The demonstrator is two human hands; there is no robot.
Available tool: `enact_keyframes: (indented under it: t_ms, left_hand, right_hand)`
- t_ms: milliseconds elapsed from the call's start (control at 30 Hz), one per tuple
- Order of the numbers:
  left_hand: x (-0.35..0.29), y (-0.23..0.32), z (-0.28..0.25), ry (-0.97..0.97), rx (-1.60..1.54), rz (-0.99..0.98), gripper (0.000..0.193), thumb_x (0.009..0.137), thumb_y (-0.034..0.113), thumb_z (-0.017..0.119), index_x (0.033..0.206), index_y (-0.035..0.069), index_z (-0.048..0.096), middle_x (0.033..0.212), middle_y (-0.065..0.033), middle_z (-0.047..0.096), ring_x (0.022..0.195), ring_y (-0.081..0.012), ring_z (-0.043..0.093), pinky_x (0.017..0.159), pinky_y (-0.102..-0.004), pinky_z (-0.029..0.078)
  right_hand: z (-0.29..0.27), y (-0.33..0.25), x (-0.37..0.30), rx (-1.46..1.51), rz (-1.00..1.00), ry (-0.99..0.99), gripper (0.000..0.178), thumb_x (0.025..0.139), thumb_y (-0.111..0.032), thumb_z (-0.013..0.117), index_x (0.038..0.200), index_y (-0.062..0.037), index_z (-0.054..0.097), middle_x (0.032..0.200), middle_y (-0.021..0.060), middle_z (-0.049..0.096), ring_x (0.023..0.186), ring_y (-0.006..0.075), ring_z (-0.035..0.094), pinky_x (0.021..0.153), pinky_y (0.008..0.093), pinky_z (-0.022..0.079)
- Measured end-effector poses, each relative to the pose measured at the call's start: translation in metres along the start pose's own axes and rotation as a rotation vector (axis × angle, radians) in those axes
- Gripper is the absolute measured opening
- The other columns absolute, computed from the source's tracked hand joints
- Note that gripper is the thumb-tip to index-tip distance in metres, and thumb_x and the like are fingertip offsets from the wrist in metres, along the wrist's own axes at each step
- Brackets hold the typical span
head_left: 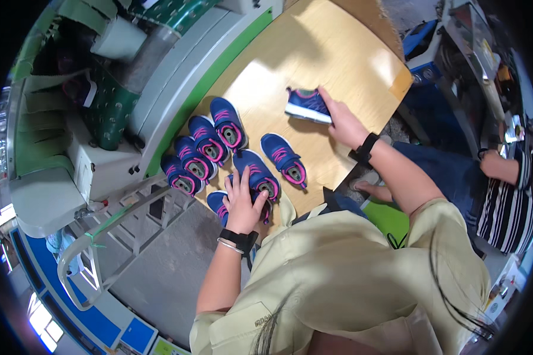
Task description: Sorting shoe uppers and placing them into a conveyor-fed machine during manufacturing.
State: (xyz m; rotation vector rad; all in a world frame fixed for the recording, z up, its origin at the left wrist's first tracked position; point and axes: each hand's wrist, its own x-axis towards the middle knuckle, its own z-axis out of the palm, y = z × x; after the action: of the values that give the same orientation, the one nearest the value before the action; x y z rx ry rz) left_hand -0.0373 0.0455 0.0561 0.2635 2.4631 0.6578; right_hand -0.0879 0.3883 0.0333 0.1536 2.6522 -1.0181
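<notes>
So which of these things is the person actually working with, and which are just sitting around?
In hand:
- left hand on the nearest blue-and-pink shoe
- right hand on the lone shoe lying on its side
- the other shoes in the cluster
- wooden table

Just about:
- green-and-white machine
- metal rack
- another person's striped sleeve

Under your left fingers [238, 184] sits a navy-and-pink mesh-cloth child's shoe [257, 177], matt. Beyond your right fingers [327, 100], the pale varnished wooden tabletop [331, 53] shines glossy and smooth.
</notes>
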Motion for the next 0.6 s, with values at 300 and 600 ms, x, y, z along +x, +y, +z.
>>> enact_keyframes:
  t_ms: [300, 600]
  left_hand:
    - [0.005, 0.041, -0.039, 0.133, -0.419, 0.336, 0.09, 0.085, 0.022, 0.075, 0.153, 0.0, 0.022, 0.155, -0.0248, 0.029, 0.144, -0.0375, 0.03, 0.117, -0.0432, 0.027]
    - [-0.013, 0.046, -0.062, -0.356, -1.107, 0.213, 0.075, 0.083, 0.007, 0.072, 0.149, 0.004, 0.039, 0.141, -0.0101, 0.05, 0.13, -0.0186, 0.047, 0.109, -0.0329, 0.036]
  right_hand:
    - [0.021, -0.019, -0.081, 0.31, -0.255, 0.105, 0.085, 0.069, 0.011, 0.052, 0.15, -0.0103, 0.034, 0.126, 0.0223, 0.055, 0.116, 0.0405, 0.051, 0.104, 0.0419, 0.04]
    - [0.022, -0.097, -0.089, 0.197, -0.697, 0.306, 0.068, 0.078, 0.005, 0.059, 0.143, -0.0096, 0.046, 0.133, 0.0145, 0.055, 0.121, 0.0368, 0.049, 0.106, 0.0455, 0.037]
